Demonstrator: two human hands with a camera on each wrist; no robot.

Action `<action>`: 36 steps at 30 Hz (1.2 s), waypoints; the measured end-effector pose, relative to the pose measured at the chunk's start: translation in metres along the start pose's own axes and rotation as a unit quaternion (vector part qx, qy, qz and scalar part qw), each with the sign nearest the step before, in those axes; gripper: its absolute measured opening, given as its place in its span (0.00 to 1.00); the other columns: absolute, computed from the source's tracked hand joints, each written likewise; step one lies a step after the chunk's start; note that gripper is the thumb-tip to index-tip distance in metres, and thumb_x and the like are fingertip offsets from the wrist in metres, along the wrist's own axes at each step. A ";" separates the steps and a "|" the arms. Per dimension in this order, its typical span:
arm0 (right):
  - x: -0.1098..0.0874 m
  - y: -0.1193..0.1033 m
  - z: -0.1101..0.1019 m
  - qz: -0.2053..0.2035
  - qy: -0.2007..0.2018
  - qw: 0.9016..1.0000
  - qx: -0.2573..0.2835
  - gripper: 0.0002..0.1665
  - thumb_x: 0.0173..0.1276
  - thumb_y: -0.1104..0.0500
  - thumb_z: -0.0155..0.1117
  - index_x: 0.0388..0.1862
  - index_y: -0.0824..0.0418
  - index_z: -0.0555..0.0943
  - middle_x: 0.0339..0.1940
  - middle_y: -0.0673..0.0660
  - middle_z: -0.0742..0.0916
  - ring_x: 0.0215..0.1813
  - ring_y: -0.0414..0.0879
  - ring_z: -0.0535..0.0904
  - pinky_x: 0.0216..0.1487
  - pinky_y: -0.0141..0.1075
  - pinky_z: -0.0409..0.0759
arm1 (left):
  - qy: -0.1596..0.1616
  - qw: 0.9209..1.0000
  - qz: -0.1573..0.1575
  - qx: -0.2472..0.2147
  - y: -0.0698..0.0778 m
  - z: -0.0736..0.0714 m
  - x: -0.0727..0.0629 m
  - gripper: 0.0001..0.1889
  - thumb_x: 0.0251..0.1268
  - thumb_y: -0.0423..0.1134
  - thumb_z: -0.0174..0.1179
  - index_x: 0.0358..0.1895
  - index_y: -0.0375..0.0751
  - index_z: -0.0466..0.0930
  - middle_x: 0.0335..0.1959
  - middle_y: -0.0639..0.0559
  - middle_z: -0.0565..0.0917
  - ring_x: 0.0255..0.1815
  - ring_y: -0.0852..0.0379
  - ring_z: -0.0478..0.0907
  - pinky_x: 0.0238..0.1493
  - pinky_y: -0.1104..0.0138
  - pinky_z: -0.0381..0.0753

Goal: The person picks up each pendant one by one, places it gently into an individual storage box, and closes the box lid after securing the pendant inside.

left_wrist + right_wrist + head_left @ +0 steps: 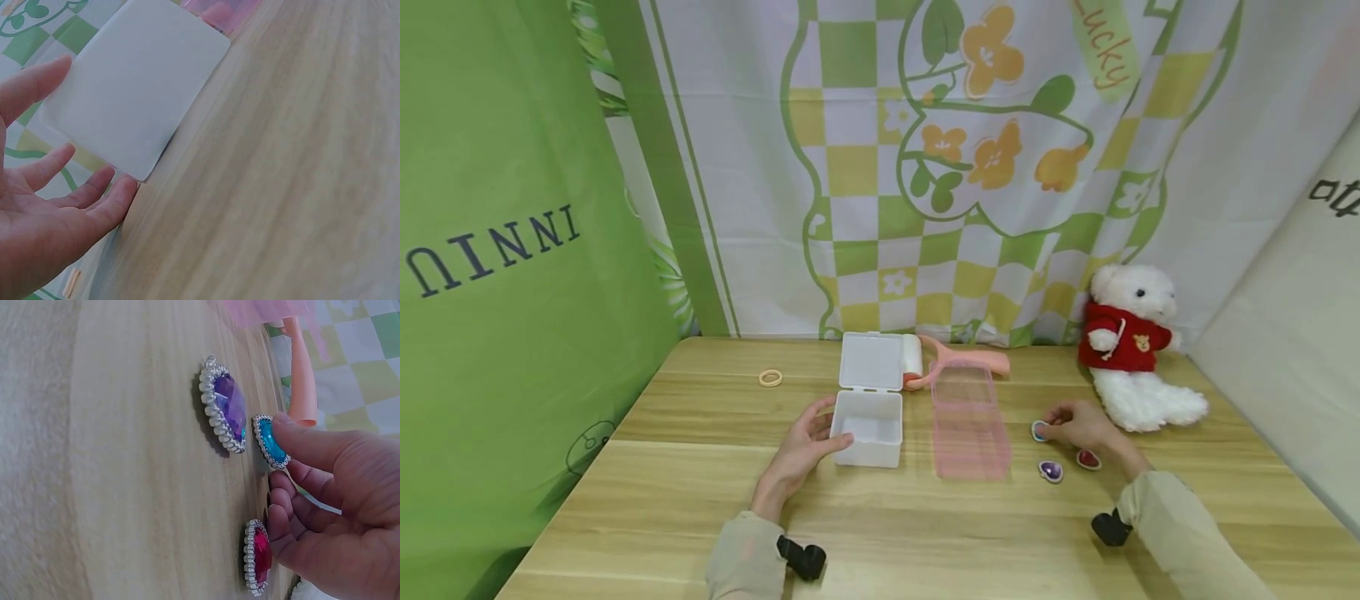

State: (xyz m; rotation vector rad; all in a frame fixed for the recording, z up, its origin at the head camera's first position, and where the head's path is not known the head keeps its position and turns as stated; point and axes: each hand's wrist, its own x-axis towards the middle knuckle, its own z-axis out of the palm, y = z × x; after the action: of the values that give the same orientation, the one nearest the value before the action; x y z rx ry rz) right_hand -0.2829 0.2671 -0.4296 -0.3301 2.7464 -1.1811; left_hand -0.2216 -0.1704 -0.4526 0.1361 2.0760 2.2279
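Note:
A white plastic box (pixel 868 454) stands on the table with its lid (pixel 871 361) flipped back. My left hand (pixel 801 450) touches its left side, thumb at the rim and fingers loosely spread, as the left wrist view also shows. On the right, my right hand (pixel 1082 423) pinches a blue gem (pixel 270 442) with a beaded silver edge between thumb and index finger. Close by on the table lie a purple gem (pixel 228 409) and a red gem (pixel 259 557), similarly edged. The red one is just under the curled lower fingers.
A see-through pink box (pixel 972 454), lid folded back, stands right of the white one. Behind them lies a peach-handled lint roller (pixel 985 360). Pale orange rings (pixel 771 378) lie at the back left. A white plush bear (pixel 1131 387) in red sits at the back right.

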 end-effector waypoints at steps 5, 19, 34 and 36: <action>-0.002 -0.002 0.000 0.022 -0.001 1.000 0.020 0.17 0.59 0.60 0.71 0.36 0.72 0.77 0.24 0.52 0.79 0.27 0.42 0.71 0.26 0.32 0.70 | -0.001 1.000 -0.001 0.001 0.000 0.000 0.000 0.38 0.56 0.28 0.66 0.71 0.37 0.58 0.63 0.29 0.69 0.59 0.40 0.71 0.54 0.60 0.75; -0.002 -0.004 -0.003 0.025 -0.018 0.997 0.072 0.16 0.61 0.65 0.67 0.41 0.76 0.74 0.26 0.51 0.80 0.24 0.39 0.72 0.25 0.31 0.72 | 0.000 1.000 0.000 0.000 0.000 0.000 0.001 0.38 0.56 0.28 0.66 0.71 0.37 0.58 0.63 0.29 0.68 0.60 0.40 0.71 0.54 0.60 0.74; -0.002 -0.030 -0.006 0.016 -0.013 0.994 0.104 0.22 0.66 0.60 0.64 0.50 0.77 0.73 0.36 0.59 0.82 0.35 0.46 0.80 0.34 0.38 0.80 | -0.001 1.000 0.004 -0.004 -0.004 -0.001 0.002 0.39 0.56 0.27 0.66 0.71 0.36 0.58 0.63 0.28 0.68 0.59 0.40 0.71 0.53 0.61 0.75; -0.001 -0.033 -0.006 0.010 -0.011 0.993 0.114 0.23 0.67 0.60 0.64 0.51 0.78 0.72 0.38 0.60 0.82 0.37 0.47 0.80 0.37 0.39 0.81 | -0.001 1.000 0.004 -0.004 -0.004 -0.001 0.002 0.39 0.56 0.27 0.66 0.71 0.36 0.58 0.63 0.28 0.68 0.60 0.39 0.71 0.53 0.60 0.75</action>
State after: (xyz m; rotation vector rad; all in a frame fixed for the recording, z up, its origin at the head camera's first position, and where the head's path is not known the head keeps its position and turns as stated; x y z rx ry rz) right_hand -0.2785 0.2497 -0.4011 -0.2859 2.5549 -1.4579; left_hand -0.2235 -0.1708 -0.4562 0.1470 2.0684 2.2398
